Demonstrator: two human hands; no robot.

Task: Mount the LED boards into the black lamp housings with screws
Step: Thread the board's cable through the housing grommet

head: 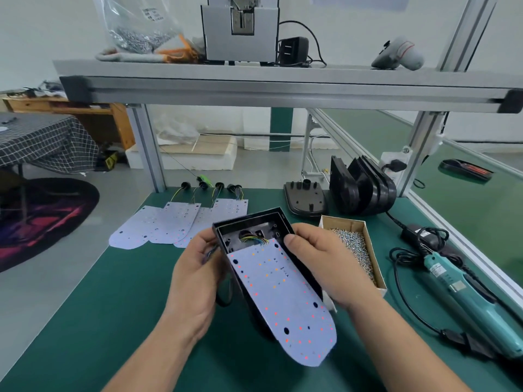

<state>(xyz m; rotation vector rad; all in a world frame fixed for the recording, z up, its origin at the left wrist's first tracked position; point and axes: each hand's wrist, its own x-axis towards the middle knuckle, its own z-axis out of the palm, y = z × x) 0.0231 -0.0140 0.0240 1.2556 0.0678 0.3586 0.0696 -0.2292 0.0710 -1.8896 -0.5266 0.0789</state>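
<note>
I hold a black lamp housing (pixel 256 222) tilted above the green table. A white LED board (pixel 285 301) lies partly inside it, its rounded end sticking out toward me, with coloured wires (pixel 256 239) running into a hole at the housing's far end. My left hand (pixel 195 275) grips the housing's left edge. On the right edge my right hand (pixel 325 261) grips it, thumb on the rim. Several more LED boards (pixel 169 224) with wired plugs lie on the table beyond. A cardboard box of screws (pixel 353 244) sits to the right.
A teal electric screwdriver (pixel 464 292) with its black cable and adapter lies at the right. More black housings (pixel 365 190) stand stacked at the back right, one (pixel 305 199) lying flat. An aluminium frame shelf (pixel 283 80) overhangs the table.
</note>
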